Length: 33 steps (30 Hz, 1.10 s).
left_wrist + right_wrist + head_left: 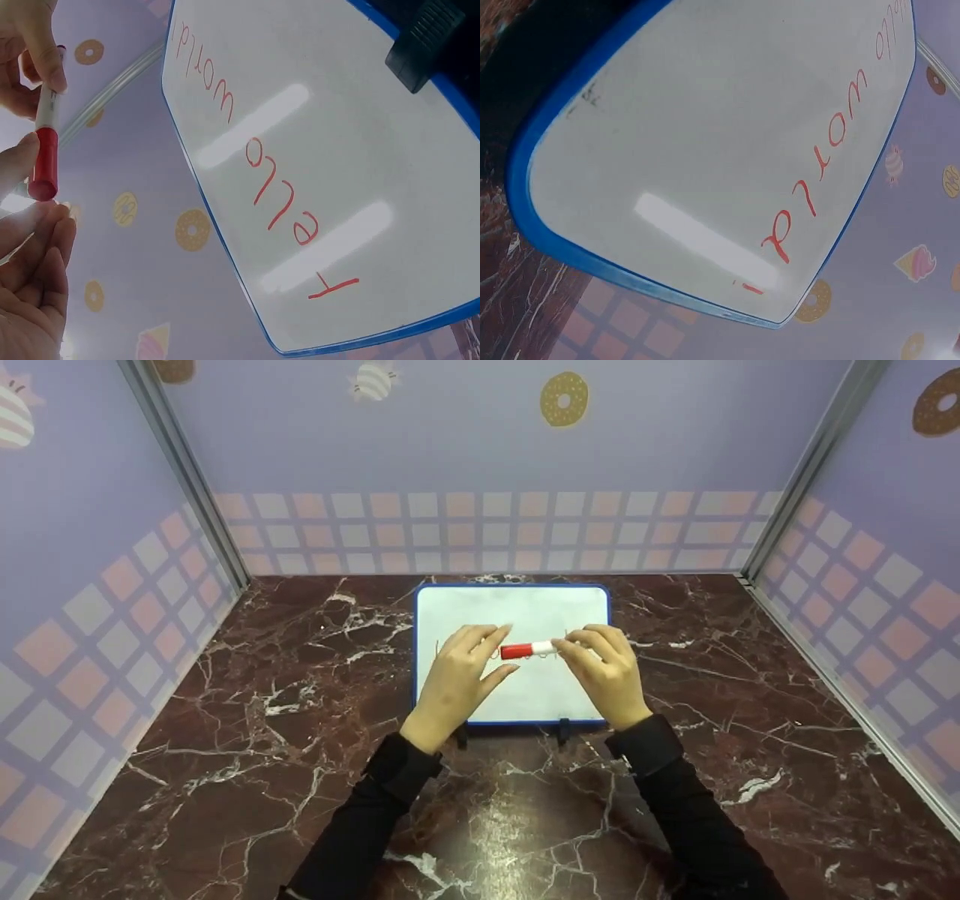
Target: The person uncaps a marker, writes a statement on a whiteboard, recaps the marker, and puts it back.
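Observation:
In front of the whiteboard [525,690], my right hand [607,667] pinches the white barrel of a red-capped marker [517,651] between thumb and fingers. The marker lies nearly level, its red cap toward the left. My left hand [457,667] is beside that cap, thumb and fingers spread apart around its end. From the left wrist view, the fingertips of the left hand [34,277] appear right at the cap's end. Red handwriting [281,195] reading "Hello world!" runs across the board. In the head view, the hands and marker partly hide it.
The blue-framed board stands on black feet [564,731] on a dark red marbled table [262,780]. Lilac walls [465,442] with pink and white squares enclose the back and sides. Grey metal strips [184,465] line the corners.

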{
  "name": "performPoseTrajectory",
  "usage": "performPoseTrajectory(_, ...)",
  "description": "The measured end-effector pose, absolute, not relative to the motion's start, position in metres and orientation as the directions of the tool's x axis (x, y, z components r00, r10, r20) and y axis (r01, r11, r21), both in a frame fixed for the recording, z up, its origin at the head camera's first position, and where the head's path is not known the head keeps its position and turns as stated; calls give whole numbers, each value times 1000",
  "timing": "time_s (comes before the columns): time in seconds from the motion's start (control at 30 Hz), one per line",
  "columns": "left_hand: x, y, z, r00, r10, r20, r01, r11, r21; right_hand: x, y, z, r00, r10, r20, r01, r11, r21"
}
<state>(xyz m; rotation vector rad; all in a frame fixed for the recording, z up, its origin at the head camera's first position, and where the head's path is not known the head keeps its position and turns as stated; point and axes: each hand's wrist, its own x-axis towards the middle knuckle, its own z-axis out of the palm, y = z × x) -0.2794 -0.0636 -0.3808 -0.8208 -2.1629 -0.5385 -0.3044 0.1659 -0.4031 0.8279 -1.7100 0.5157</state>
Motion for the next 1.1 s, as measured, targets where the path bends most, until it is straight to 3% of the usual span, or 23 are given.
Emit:
performPoseTrajectory(0.2, -289, -80, -373, -520, 302, 799, 594, 800, 84, -309, 186, -396, -219, -107, 970, -705, 705, -81)
performPoseTrajectory(0.47, -309, -119, -371, -728, 103, 678, 314, 929, 196, -318, 227, -390, -340, 149, 929, -599, 727, -336)
performPoseTrajectory(0.67, -326, -152, -385, -792, 8, 611, 221, 936, 274, -324, 258, -398, -508, 243, 826, -419, 768, -484)
performPoseTrajectory(0.93, -337, -177, -411, -850, -15, 527, 174, 935, 308, -334, 282, -425, -759, 230, 610, -141, 856, -498)
performPoseTrajectory(1.1, -337, -183, -417, -883, -23, 469, 155, 928, 339, -335, 292, -432, -887, 204, 413, -32, 866, -498)
